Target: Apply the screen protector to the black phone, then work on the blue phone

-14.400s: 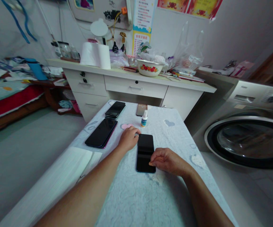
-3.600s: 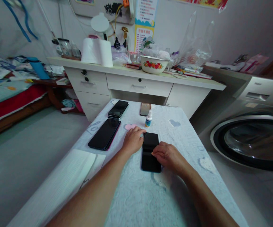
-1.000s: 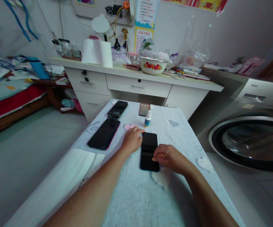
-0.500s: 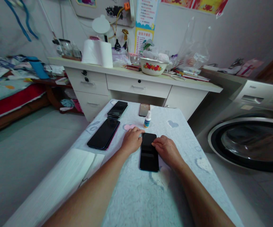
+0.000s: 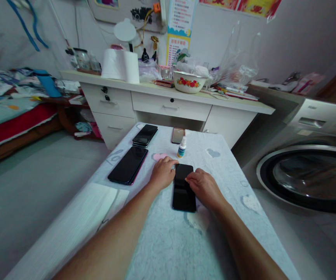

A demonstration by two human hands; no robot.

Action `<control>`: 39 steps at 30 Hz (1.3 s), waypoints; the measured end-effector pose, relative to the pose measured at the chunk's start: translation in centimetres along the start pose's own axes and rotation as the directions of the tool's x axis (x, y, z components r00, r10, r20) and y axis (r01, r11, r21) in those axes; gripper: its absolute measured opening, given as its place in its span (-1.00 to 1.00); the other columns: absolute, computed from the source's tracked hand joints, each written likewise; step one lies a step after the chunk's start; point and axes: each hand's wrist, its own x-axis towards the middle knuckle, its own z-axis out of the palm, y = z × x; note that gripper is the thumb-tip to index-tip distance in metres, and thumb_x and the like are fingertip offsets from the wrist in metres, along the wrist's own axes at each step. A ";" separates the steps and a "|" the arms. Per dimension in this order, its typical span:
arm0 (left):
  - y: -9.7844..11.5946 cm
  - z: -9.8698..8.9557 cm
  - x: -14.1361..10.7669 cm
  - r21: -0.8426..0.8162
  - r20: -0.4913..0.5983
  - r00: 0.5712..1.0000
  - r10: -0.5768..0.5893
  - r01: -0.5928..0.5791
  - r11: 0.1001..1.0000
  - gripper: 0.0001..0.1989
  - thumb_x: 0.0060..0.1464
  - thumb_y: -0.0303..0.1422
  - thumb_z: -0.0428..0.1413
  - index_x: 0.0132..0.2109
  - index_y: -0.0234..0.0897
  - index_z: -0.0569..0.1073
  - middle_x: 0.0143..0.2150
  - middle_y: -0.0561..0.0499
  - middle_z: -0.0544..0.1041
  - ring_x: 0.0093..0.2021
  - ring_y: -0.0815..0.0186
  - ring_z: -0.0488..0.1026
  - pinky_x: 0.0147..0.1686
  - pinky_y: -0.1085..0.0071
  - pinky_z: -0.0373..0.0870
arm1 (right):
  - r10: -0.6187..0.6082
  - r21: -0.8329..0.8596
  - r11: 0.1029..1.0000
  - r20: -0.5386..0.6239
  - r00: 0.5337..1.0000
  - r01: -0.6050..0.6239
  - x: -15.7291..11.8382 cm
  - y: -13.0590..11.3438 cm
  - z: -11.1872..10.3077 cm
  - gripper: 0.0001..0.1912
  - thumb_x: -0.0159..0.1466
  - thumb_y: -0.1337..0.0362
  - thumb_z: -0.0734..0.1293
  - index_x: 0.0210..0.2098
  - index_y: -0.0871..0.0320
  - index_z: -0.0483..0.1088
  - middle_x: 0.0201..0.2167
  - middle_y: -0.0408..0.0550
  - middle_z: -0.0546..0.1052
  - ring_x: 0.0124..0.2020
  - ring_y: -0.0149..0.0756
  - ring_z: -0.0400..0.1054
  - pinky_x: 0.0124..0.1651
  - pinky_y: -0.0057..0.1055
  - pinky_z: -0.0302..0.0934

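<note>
A smartphone [image 5: 183, 198] with a dark, glossy screen lies face up on the patterned tablecloth [image 5: 162, 241]. At its upper left edge, my left hand [image 5: 163, 172] grips the phone, thumb and fingers against the side and top corner. My right hand [image 5: 204, 186] reaches over from the right with fingertips pinched together on the screen; whatever may be between them is too small to make out. Just beyond the phone stands a small white spray bottle [image 5: 181, 147] with a blue and yellow label.
To the left lie a stack of larger dark phones or tablets [image 5: 128, 166] and another phone stack [image 5: 145, 135]. A gold-toned phone [image 5: 178, 135] is at the far edge. White paper [image 5: 89, 206] lies at the left edge. A desk [image 5: 170, 105] and washing machine [image 5: 307, 155] stand beyond.
My right hand's fingertips have shifted slightly left across the phone screen. My left hand and the phone look unchanged.
</note>
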 end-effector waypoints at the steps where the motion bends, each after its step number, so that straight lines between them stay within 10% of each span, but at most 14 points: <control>1: 0.0 0.0 0.0 0.000 0.001 1.000 0.001 -0.001 1.000 -0.61 0.05 -0.48 0.00 0.03 -0.16 0.45 -0.04 -0.02 0.44 0.00 0.24 0.35 0.04 0.31 0.25 | -0.024 0.014 1.000 0.017 1.000 0.024 -0.1 -0.1 0.0 -0.83 0.31 0.32 0.24 -0.28 0.12 0.49 -0.37 -0.09 0.40 -0.33 -0.39 0.31 -0.27 -0.48 0.09; 21: -0.1 0.0 -0.1 -0.007 -0.013 1.000 0.009 -0.009 1.000 -0.63 0.06 -0.47 0.00 0.01 -0.17 0.46 -0.05 -0.04 0.44 -0.02 0.24 0.35 0.03 0.30 0.25 | -0.403 0.376 0.884 0.312 0.860 0.277 -1.5 -2.3 -1.5 -0.86 0.22 0.44 0.31 -0.34 0.18 0.53 -0.40 -0.11 0.48 -0.37 -0.44 0.32 -0.32 -0.55 0.16; 39: 0.0 -0.1 -0.1 -0.010 -0.008 1.000 -0.001 0.001 1.000 -0.62 0.04 -0.48 0.01 0.01 -0.15 0.46 -0.05 -0.03 0.44 -0.01 0.24 0.35 0.04 0.31 0.25 | -0.085 0.085 0.993 0.057 0.995 0.080 0.2 0.4 -0.3 -0.84 0.30 0.27 0.28 -0.33 0.12 0.49 -0.40 -0.11 0.40 -0.37 -0.40 0.30 -0.29 -0.48 0.10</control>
